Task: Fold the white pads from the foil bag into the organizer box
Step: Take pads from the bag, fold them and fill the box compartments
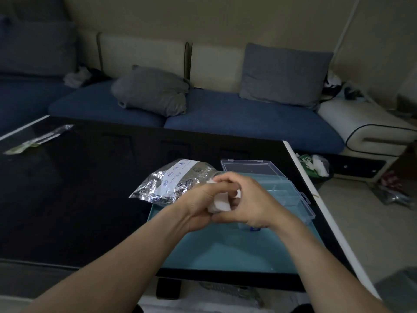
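Observation:
A white pad [220, 202] is held between both hands above the teal mat [225, 249]. My left hand [200, 206] grips it from the left and my right hand [246, 199] curls round it from the right, hiding most of it. The crinkled foil bag [173, 181] with a white label lies just behind my left hand. The clear organizer box [282, 188] stands open behind my right hand, its lid [250, 168] laid back. Part of the box is hidden by my right hand.
The black glossy table [79, 188] carries a thin wrapped packet [38, 140] at its far left. A blue sofa with grey cushions [151, 90] runs behind. The table's white right edge [316, 199] borders the floor, where a bag of rubbish [316, 166] lies.

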Tool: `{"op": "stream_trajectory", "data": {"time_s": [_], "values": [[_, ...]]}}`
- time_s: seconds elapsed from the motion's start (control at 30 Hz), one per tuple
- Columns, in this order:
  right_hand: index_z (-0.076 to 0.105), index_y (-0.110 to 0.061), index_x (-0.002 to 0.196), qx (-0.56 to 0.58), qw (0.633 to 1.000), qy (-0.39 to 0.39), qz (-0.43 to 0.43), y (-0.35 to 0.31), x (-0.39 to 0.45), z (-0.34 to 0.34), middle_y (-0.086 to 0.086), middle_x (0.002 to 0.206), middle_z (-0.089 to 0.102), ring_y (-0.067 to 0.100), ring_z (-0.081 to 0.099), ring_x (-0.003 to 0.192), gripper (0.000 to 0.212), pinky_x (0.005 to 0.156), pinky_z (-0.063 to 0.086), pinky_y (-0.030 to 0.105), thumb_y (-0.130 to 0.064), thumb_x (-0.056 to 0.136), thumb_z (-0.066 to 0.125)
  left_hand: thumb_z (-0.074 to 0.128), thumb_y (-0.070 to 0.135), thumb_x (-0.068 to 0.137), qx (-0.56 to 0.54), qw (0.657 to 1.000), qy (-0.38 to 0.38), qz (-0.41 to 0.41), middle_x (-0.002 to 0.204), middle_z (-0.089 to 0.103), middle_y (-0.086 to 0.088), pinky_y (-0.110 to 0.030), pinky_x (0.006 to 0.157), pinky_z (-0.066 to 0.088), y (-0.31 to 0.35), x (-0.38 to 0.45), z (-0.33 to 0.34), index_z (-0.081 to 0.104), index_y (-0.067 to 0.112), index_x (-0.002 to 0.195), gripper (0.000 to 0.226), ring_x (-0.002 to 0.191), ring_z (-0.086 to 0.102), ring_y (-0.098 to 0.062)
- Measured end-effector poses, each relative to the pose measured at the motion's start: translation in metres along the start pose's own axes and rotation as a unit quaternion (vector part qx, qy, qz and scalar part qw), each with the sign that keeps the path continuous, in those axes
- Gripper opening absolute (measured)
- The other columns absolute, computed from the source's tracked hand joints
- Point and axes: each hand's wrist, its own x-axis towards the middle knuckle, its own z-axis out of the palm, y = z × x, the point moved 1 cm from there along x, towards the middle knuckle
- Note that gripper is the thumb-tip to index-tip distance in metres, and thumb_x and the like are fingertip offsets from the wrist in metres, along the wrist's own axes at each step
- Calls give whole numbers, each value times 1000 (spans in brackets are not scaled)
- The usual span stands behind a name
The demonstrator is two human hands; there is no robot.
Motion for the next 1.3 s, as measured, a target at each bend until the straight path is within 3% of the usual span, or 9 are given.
{"op": "stream_trajectory", "data": {"time_s": [0.1, 0.27, 0.37, 0.5, 0.8, 0.93, 1.07, 1.17, 1.3], "values": [[61, -27, 117, -3, 1000, 0, 6, 3, 0, 1, -3, 109, 70, 14, 72, 90, 72, 82, 60, 51, -19, 54, 96, 70, 14, 81, -12, 1000, 15, 1, 95, 65, -14, -31, 69, 55, -2, 3, -1, 64, 9, 104, 24, 80, 66, -21], [61, -18, 120, 16, 1000, -17, 14, 1, -3, -2, -4, 109, 69, 9, 72, 90, 73, 84, 61, 40, -7, 58, 97, 66, 16, 84, -7, 1000, 8, -19, 87, 64, -8, -29, 64, 54, -1, 1, -1, 63, 11, 95, 13, 74, 65, -18], [64, -21, 117, -12, 1000, -10, 4, 1, -4, -3, -5, 104, 72, 6, 71, 91, 70, 81, 60, 31, -15, 57, 98, 63, 16, 88, 11, 999, -20, -46, 91, 64, -9, -34, 75, 51, -3, 0, -1, 64, 11, 99, 13, 82, 62, -20], [61, -29, 127, -39, 999, -8, -11, -3, -6, -1, -13, 114, 69, 6, 68, 102, 82, 91, 58, 38, -38, 53, 95, 53, 11, 95, 15, 999, -15, -25, 79, 66, -6, -26, 65, 52, -3, 0, 4, 63, 10, 90, 11, 70, 66, -16], [67, -30, 124, -135, 989, 44, -45, -20, -10, -3, -21, 107, 65, -4, 62, 99, 67, 86, 45, 14, -32, 62, 92, 56, 8, 93, 52, 998, -14, -37, 78, 65, -4, -29, 66, 54, -3, -2, 8, 64, 16, 83, 15, 72, 63, -16], [64, -32, 125, -150, 989, -15, -10, -17, -11, -11, -17, 111, 59, -2, 58, 102, 83, 90, 47, 16, -46, 50, 97, 60, -3, 88, 94, 995, 13, -4, 85, 66, -12, -30, 63, 54, -7, 2, 9, 63, 5, 101, 15, 72, 65, -19], [64, -31, 119, -26, 992, -113, 46, -8, -19, -27, -8, 108, 70, 16, 71, 96, 59, 79, 60, 46, -34, 65, 89, 63, 3, 90, 255, 967, 11, -27, 72, 66, -7, -23, 54, 47, -10, -1, 10, 64, 6, 95, 7, 63, 62, -18], [60, -20, 126, 61, 983, -163, 64, 1, -25, -36, 0, 111, 70, 16, 69, 104, 61, 80, 54, 28, -14, 70, 83, 57, -1, 91, 274, 959, -38, -59, 71, 68, -7, -24, 59, 45, -12, -1, 14, 63, 2, 94, 8, 66, 61, -18], [56, -8, 128, 159, 966, -187, 84, 12, -27, -45, 16, 118, 66, 22, 67, 107, 60, 83, 53, 29, 6, 71, 68, 60, -7, 87, 270, 959, -55, -65, 76, 68, -10, -20, 56, 49, -16, 8, 20, 63, -2, 108, 22, 65, 62, -18]]}}
